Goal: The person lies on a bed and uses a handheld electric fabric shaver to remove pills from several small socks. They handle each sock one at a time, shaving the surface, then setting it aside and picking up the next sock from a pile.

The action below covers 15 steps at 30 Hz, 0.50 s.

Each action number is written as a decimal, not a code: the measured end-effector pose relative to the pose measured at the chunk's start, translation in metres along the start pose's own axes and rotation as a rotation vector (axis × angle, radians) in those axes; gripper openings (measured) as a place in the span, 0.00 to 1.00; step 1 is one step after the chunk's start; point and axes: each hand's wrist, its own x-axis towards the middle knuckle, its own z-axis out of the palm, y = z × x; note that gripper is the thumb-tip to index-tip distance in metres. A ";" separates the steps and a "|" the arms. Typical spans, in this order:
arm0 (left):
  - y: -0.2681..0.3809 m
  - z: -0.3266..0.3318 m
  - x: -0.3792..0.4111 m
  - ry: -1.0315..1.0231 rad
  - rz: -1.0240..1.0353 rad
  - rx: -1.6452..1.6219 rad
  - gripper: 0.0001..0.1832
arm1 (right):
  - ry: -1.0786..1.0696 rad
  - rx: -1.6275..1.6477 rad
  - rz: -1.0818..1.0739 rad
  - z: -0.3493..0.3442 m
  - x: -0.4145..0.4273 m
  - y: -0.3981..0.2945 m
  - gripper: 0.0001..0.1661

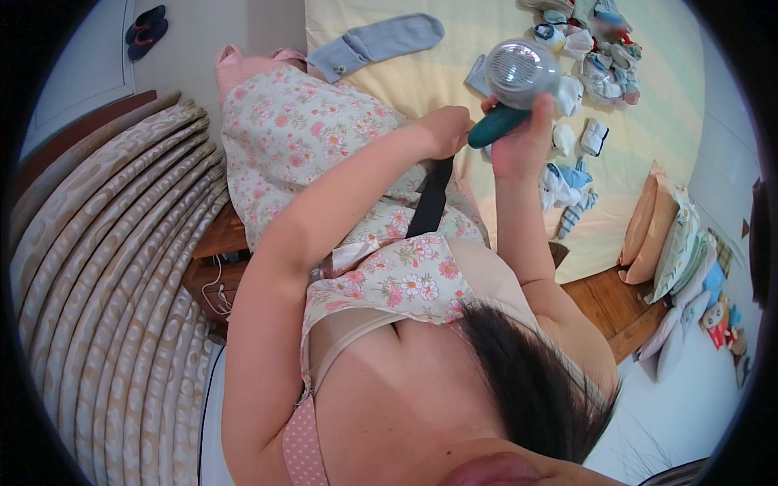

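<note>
My right hand holds a handheld device with a dark green handle and a clear, ribbed round head, possibly a fabric shaver. My left hand is curled beside the handle's lower end; whether it grips anything is hidden. Below it, a black strap lies across the floral apron or dress. A grey-blue sock lies flat on the pale yellow bed sheet. Part of another grey-blue piece shows behind the clear head.
Rolled white socks and a pile of small socks lie on the bed's right. Striped socks are nearer. Cushions and a doll sit at right, a patterned curtain at left, slippers on the floor.
</note>
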 end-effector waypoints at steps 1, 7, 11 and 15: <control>-0.004 0.006 0.000 0.006 -0.017 0.003 0.11 | 0.080 -0.092 -0.022 0.002 0.003 0.008 0.33; -0.010 -0.024 -0.037 0.081 -0.036 0.065 0.16 | 0.252 -0.415 -0.100 0.006 0.039 0.053 0.23; -0.017 -0.056 -0.068 0.465 -0.082 0.246 0.19 | 0.216 -0.723 -0.146 0.010 0.053 0.058 0.55; -0.036 -0.077 -0.076 0.782 -0.160 0.530 0.24 | 0.140 -0.831 -0.039 0.014 0.056 0.053 0.62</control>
